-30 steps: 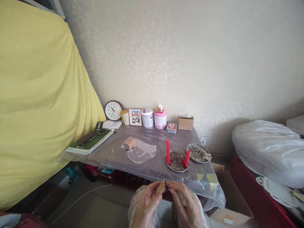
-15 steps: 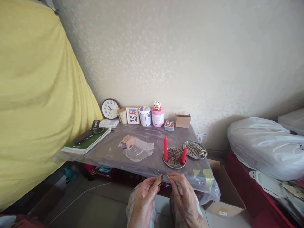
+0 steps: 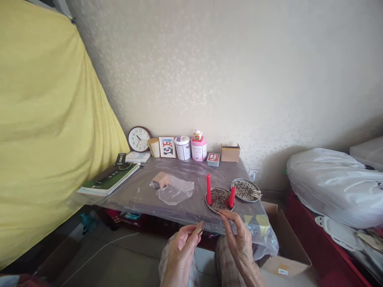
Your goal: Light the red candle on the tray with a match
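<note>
Head view, left hand (image 3: 183, 247) holding matchbox (image 3: 199, 228), right hand (image 3: 238, 241) pinching matchstick (image 3: 218, 213)

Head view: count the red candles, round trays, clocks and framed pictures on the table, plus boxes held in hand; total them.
Red candles: 2
Round trays: 2
Clock: 1
Framed picture: 1
Box in the left hand: 1
Total: 7

Head-worn view, facing forward and down, table (image 3: 197, 170) near, wall (image 3: 227, 75) beyond
</note>
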Demonstrator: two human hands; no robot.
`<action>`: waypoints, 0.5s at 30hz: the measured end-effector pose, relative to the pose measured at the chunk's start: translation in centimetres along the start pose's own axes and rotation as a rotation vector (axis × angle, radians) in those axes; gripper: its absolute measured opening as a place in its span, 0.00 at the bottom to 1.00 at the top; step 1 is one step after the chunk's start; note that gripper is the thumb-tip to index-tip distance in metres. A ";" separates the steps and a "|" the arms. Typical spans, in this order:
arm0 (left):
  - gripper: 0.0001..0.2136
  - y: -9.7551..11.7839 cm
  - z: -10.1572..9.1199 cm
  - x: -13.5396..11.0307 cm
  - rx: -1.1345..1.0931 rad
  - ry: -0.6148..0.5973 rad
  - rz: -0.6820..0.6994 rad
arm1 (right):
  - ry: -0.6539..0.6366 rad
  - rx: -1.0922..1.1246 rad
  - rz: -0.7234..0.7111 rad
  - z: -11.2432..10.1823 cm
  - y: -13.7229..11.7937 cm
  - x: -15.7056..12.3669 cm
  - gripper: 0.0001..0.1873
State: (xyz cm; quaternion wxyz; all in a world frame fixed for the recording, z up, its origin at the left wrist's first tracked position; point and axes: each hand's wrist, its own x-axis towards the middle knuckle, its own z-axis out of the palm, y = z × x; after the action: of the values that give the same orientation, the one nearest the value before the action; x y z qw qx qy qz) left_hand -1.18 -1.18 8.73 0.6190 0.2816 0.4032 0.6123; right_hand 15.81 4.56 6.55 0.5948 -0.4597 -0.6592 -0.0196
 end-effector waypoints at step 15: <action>0.11 0.1 1.1 0.0 -0.090 -0.095 0.030 | -0.061 0.177 -0.090 -1.5 -4.7 -0.2 0.07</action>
State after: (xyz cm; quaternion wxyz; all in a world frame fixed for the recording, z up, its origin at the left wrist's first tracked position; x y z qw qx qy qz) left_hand -0.30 -0.96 9.38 0.6403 0.2881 0.3411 0.6251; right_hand 13.98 0.89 9.29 0.6113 -0.3755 -0.6962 0.0260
